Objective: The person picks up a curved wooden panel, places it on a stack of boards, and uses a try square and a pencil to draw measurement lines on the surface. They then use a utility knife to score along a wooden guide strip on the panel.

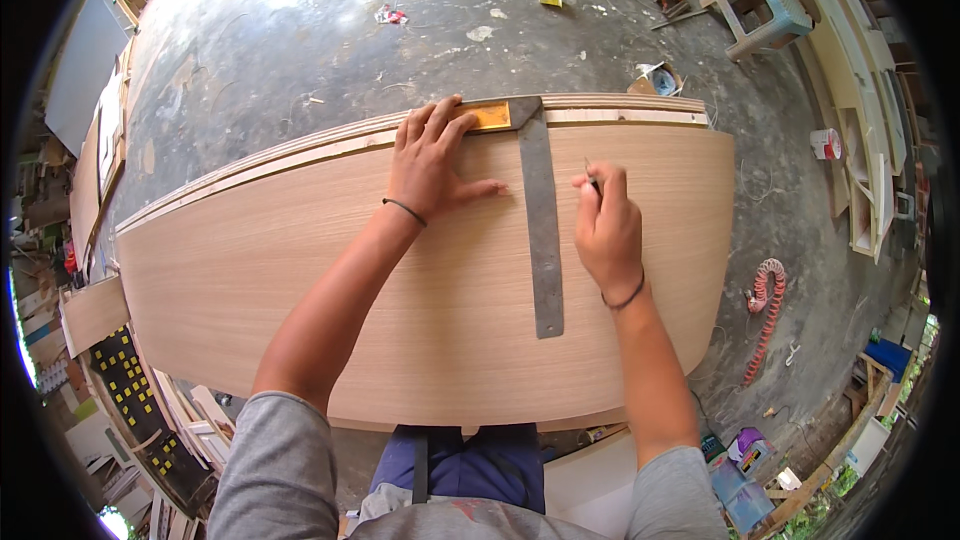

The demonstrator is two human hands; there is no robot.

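Observation:
A broad panel with light wood grain (400, 340) lies in front of me, its far edge faced with pale strips. Against that edge sits a try square (541, 230), its yellow-and-grey stock along the strips and its steel blade reaching toward me across the panel. My left hand (432, 160) grips the stock, fingers over the edge and thumb stretched on the wood. Just right of the blade, my right hand (608, 225) pinches a thin dark pointed tool (592, 176); its exact kind is mostly hidden by the fingers.
On the concrete floor (350, 60) stand a pale blue plastic stool (770, 15) and a small white-and-red tub (825, 144). A coiled red hose (765, 320) lies right of the panel. Wooden frames (868, 130) line the right side; scrap boards (100, 155) crowd the left.

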